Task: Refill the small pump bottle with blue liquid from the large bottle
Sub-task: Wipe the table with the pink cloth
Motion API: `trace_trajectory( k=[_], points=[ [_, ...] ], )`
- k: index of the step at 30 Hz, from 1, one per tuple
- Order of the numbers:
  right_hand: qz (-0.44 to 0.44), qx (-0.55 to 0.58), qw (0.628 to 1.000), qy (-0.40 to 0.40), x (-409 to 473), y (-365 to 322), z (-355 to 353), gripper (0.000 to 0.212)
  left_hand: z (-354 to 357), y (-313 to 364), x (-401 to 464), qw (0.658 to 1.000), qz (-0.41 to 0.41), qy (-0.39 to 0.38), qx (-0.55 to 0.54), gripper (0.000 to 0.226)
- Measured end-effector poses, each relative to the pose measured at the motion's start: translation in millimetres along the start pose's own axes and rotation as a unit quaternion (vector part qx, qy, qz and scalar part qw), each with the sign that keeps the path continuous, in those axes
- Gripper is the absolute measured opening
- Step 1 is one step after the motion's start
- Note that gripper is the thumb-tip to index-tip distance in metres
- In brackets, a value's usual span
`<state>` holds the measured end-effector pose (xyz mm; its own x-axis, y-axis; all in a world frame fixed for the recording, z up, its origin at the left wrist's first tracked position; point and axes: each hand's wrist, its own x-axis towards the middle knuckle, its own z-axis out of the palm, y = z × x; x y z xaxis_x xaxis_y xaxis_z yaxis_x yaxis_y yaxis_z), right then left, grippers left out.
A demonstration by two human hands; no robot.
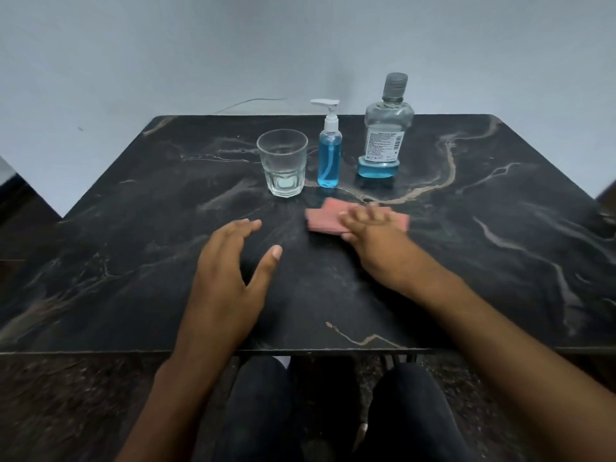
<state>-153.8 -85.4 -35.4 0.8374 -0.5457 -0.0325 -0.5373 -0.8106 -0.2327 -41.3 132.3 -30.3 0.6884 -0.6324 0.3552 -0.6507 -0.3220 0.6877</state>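
Pump bottle (330, 158): upright, far centre, beside the large bottle (383, 135) to its right (both capped). Your right hand (370, 225), flat on the pink cloth (325, 218), lies nearer; left hand (230, 261) hovers released.

You have one view only, from the camera on your head, so nothing is shared with a second one. It looks forward and steeply down across the bench (133, 261), whose near edge crosses the lower part of the picture with your knees below it. Your forearms come in from the bottom, close to the lens. The far edge meets the wall (166, 45) up top. The wide angle bends the sides.
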Motion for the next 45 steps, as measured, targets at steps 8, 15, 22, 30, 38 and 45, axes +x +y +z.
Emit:
trace_trajectory(
  k=[8, 15, 22, 30, 38, 45],
  points=[
    [-0.253, 0.029, 0.967, 0.002, -49.3, -69.4, 30.2, 0.060, -5.6, 0.6, 13.2, 0.999, 0.020, 0.029, -0.019, 0.052],
    [-0.015, 0.018, 0.999, 0.047, -56.6, 45.0, -7.9, 0.082, 5.9, 0.2, 9.9, 0.999, 0.027, -0.021, -0.004, 0.058],
    [-0.057, 0.076, 0.995, 0.022, -0.2, -31.1, 8.7, 0.053, 15.5, 12.5, 26.4, 0.999, 0.039, -0.029, 0.010, 0.048],
    [-0.122, 0.096, 0.987, 0.041, -70.0, 18.0, 18.2, 0.076, 15.6, 11.3, 25.0, 0.999, 0.025, -0.045, 0.009, 0.050],
    [0.057, 0.095, 0.992, 0.062, -13.9, 9.4, -9.4, 0.048, 21.7, 23.8, 22.7, 1.000, -0.004, -0.018, 0.006, 0.051],
    [-0.166, 0.131, 0.977, -0.027, -8.6, -91.8, 19.7, 0.048, 1.3, 10.2, 18.2, 0.999, -0.030, 0.022, -0.014, 0.045]
  ],
)
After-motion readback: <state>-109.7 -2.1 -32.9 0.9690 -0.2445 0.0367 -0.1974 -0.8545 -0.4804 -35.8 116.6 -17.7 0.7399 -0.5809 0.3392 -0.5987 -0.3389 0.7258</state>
